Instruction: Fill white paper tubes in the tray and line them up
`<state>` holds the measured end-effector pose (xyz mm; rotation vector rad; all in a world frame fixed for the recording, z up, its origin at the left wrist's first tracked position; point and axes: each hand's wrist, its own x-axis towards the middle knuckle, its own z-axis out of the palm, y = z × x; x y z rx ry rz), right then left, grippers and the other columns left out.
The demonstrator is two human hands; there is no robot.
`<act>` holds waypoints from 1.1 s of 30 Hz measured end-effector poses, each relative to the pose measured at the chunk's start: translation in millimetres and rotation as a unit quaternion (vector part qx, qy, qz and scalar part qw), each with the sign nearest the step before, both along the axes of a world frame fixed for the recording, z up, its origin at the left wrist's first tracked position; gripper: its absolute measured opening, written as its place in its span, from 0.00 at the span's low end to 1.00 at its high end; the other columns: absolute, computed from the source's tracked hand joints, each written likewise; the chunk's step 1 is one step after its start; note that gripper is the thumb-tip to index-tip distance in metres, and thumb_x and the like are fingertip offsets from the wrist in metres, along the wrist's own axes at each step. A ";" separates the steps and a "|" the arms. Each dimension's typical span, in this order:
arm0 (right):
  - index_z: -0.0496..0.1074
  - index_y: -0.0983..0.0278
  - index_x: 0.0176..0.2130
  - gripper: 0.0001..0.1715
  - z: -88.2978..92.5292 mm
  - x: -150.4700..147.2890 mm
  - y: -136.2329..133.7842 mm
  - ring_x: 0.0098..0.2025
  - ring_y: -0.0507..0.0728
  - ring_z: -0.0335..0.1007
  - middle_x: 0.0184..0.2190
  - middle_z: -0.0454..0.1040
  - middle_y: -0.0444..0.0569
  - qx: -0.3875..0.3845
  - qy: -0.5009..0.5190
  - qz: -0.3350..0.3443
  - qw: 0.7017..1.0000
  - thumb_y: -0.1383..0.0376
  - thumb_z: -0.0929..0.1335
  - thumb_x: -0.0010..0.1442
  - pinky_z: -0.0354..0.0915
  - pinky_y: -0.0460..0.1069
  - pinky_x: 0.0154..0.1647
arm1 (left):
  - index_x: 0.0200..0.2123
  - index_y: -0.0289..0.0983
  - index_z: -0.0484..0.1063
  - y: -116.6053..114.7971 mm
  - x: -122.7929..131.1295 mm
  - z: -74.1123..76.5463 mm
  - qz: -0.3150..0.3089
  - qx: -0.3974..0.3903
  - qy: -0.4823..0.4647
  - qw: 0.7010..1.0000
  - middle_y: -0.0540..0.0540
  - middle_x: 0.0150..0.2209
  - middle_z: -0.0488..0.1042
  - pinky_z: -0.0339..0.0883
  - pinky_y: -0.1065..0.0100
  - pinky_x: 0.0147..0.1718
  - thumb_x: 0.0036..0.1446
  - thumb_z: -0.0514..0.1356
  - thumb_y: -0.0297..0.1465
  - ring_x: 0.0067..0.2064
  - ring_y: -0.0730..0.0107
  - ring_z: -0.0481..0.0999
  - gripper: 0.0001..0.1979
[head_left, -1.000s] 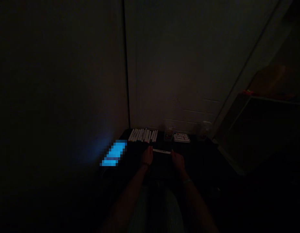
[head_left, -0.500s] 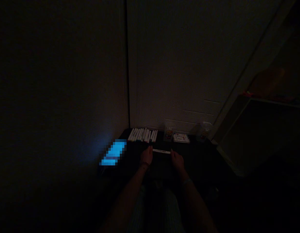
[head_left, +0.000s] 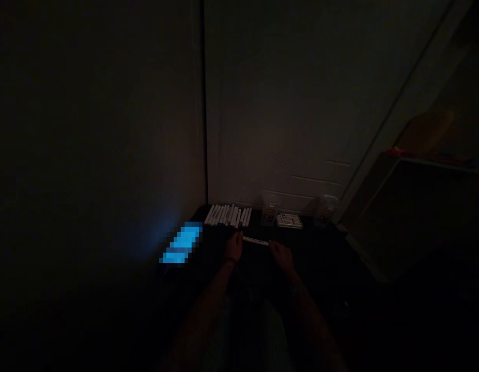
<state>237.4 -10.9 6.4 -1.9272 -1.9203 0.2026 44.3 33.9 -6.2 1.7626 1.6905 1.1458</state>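
Note:
A white marker (head_left: 255, 241) is stretched level between my two hands above the dark tabletop. My left hand (head_left: 233, 248) is closed on its left end, and my right hand (head_left: 281, 254) grips the right end with the fingertips. Just beyond my left hand, several white markers (head_left: 227, 215) lie side by side in a row, their ends in different colours. The scene is very dark, so finer detail on the marker is hard to make out.
Behind my right hand stand a clear plastic container (head_left: 269, 213), a flat white pack (head_left: 289, 220) and a second clear container (head_left: 326, 211) by the wall. A glowing blurred screen (head_left: 182, 243) is on the left. At right is a shelf (head_left: 436, 161) with an orange object on it.
My right hand has shifted slightly left, closer to my left hand, and the marker between them tilts a little more. The other things are where they were.

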 end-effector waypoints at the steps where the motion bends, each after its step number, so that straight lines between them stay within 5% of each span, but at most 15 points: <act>1: 0.68 0.57 0.42 0.26 1.1 -1.3 -1.0 0.42 0.53 0.67 0.38 0.73 0.44 0.003 0.010 -0.010 1.000 0.53 0.50 0.62 0.55 0.45 0.38 | 0.37 0.39 0.67 -0.7 0.2 0.8 0.000 -0.001 -0.005 1.000 0.47 0.31 0.72 0.54 0.75 0.28 0.59 0.43 0.41 0.31 0.73 0.70 0.17; 11: 0.69 0.60 0.47 0.27 7.1 -0.8 -6.2 0.38 0.56 0.69 0.35 0.74 0.51 -0.019 0.039 -0.042 0.998 0.51 0.52 0.60 0.57 0.46 0.37 | 0.36 0.40 0.66 -7.7 1.9 8.0 -0.010 -0.001 -0.004 1.000 0.49 0.30 0.72 0.55 0.75 0.27 0.57 0.46 0.43 0.31 0.72 0.70 0.15; 17: 0.73 0.60 0.38 0.35 6.6 -2.8 -6.8 0.35 0.55 0.69 0.32 0.74 0.49 -0.016 0.078 -0.052 0.995 0.47 0.47 0.59 0.57 0.45 0.34 | 0.32 0.39 0.65 -5.3 1.9 4.6 -0.006 -0.011 0.013 1.000 0.50 0.26 0.71 0.53 0.75 0.24 0.57 0.45 0.44 0.27 0.73 0.69 0.17; 25: 0.70 0.55 0.39 0.26 5.9 -5.6 -7.1 0.35 0.52 0.68 0.32 0.73 0.40 0.031 0.102 -0.017 0.994 0.45 0.54 0.56 0.56 0.43 0.33 | 0.32 0.38 0.65 -1.3 0.8 -0.5 -0.004 -0.013 0.005 1.000 0.51 0.24 0.69 0.52 0.75 0.23 0.56 0.45 0.44 0.25 0.74 0.68 0.17; 33: 0.71 0.55 0.40 0.26 7.9 -6.0 -4.5 0.39 0.53 0.68 0.35 0.74 0.42 0.002 0.065 -0.021 0.998 0.47 0.54 0.57 0.57 0.45 0.38 | 0.38 0.39 0.63 -0.4 0.7 -2.5 -0.002 0.010 -0.024 1.000 0.49 0.29 0.71 0.56 0.75 0.25 0.56 0.47 0.43 0.28 0.73 0.70 0.15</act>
